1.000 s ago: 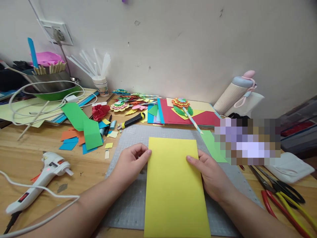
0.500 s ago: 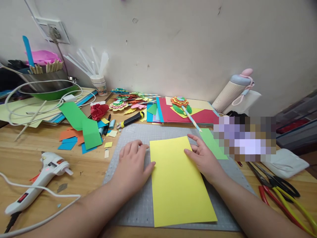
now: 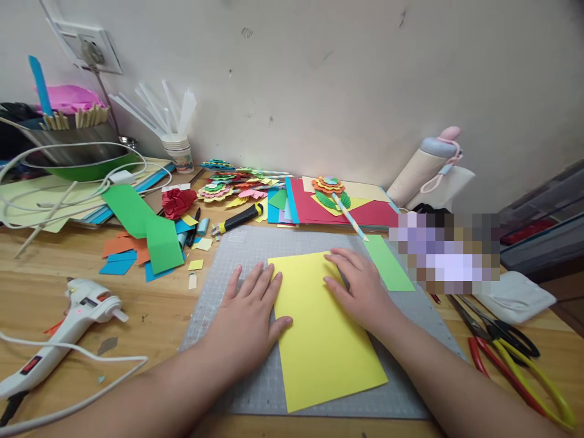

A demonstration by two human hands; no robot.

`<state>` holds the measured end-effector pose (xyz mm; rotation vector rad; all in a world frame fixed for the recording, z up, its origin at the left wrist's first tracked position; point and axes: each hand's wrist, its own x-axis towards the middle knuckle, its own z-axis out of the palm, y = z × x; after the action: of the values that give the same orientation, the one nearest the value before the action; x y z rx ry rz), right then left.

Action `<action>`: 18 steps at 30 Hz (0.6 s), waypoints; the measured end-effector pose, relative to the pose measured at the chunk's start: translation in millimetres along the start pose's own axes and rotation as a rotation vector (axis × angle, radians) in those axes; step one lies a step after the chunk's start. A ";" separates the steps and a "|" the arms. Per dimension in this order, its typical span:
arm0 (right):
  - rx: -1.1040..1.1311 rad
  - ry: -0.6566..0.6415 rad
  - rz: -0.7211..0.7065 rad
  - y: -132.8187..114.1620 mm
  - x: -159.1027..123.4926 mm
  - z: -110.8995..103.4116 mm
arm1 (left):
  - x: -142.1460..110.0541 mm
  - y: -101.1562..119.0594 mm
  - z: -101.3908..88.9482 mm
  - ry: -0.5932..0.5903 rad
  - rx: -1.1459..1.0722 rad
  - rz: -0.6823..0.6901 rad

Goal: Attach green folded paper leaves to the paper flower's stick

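A yellow sheet of paper lies on the grey cutting mat, turned slightly so its lower edge slants. My left hand rests with fingers spread on the mat and along the sheet's left edge, its thumb over the paper. Over the upper right of the sheet, my right hand has its fingers apart, with the fingertips at the top edge and on the paper. A light green paper strip lies beyond my right hand. Near it is a paper flower with a striped stem.
A glue gun with its cord lies at the left. Green and blue paper pieces, a crumpled red paper and a utility knife are behind the mat's left side. Scissors lie at right; a bottle leans on the wall.
The yellow paper has gone from being held up between both hands to lying flat and turned on the mat. My left hand has spread out, and my right hand has loosened over the paper.
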<state>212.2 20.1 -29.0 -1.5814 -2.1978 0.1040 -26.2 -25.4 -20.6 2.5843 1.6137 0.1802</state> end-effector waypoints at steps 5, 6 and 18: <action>-0.079 -0.215 -0.234 -26.5 -14.9 -6.1 | 0.9 -0.5 -0.4 0.005 -0.005 -0.002; -0.100 -0.246 -0.256 -30.4 -17.4 -5.7 | 1.0 -0.8 -0.3 0.008 -0.007 0.002; -0.199 -0.300 -0.186 -21.1 -18.8 7.8 | 2.9 -1.5 -2.9 0.073 -0.031 0.009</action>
<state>195.3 -3.1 -35.2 -1.5350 -2.6501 0.0716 -26.7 -22.0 -17.8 2.5907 1.6100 0.3007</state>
